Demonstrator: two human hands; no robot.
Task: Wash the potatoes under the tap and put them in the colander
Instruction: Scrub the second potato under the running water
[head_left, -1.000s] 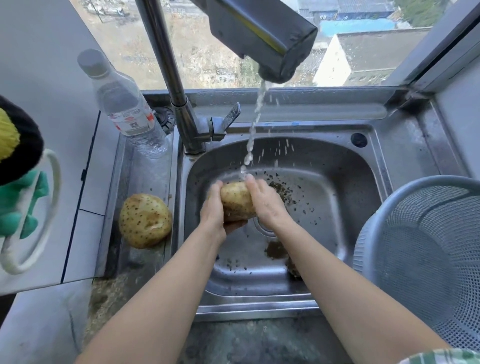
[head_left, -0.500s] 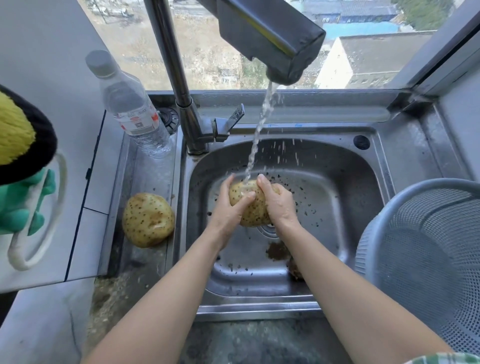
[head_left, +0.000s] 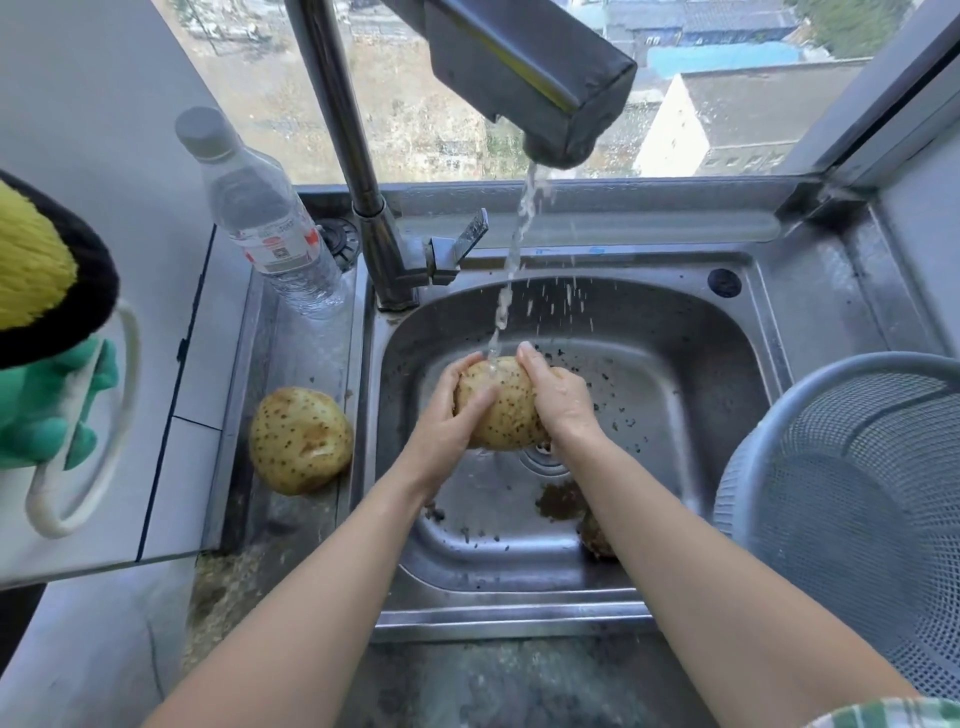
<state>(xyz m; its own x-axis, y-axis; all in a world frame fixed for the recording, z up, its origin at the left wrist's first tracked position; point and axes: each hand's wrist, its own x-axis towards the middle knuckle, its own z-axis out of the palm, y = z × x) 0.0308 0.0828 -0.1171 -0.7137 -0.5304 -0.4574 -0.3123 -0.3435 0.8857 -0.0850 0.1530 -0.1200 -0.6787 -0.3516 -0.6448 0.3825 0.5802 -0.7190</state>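
Observation:
A speckled yellow potato (head_left: 501, 410) is held over the steel sink (head_left: 675, 364), right under the water running from the tap (head_left: 530, 78). My left hand (head_left: 447, 421) grips its left side with the thumb across the front. My right hand (head_left: 558, 400) grips its right side, fingers curled over the top. A second potato (head_left: 298, 439) lies on the ledge left of the sink. The grey mesh colander (head_left: 852, 499) stands at the right with nothing visible in it. Another brown lump (head_left: 595, 535) lies in the sink, mostly hidden under my right forearm.
A clear plastic bottle (head_left: 260, 218) stands left of the tap's stem and lever (head_left: 462, 244). Dark dirt specks and a brown patch (head_left: 561, 501) lie on the sink floor near the drain (head_left: 543, 460). A green and yellow plush thing (head_left: 47, 332) hangs at the far left.
My hands have turned the potato under the stream and lifted it slightly toward the water. My left thumb has moved across the potato's front.

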